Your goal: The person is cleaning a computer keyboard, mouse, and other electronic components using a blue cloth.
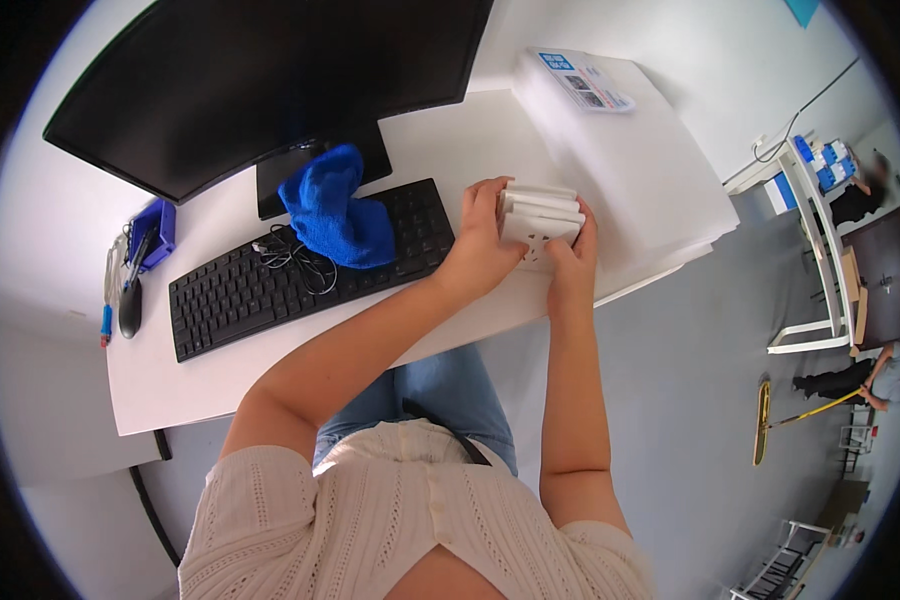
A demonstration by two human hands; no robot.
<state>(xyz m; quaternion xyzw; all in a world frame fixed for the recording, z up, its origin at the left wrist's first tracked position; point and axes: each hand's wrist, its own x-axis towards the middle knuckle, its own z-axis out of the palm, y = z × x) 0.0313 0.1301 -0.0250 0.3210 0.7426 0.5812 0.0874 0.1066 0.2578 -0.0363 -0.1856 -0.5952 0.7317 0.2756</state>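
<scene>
Between my two hands is a stack of several white wall socket plates, at the right part of the white desk. My left hand wraps the stack's left side, its thumb pressed near the front plate. On the right side, my right hand closes round it with the thumb on the front plate's face. Dark socket holes show on that nearest plate. Left of my left hand, a crumpled blue cloth lies over a black keyboard. A thin black cable lies coiled on the keys beside the cloth.
A black monitor stands behind the keyboard. At the desk's left are a blue tray, a black-handled tool and a screwdriver. A large white box-like stack sits right of my hands. Far right, a person holds a yellow mop.
</scene>
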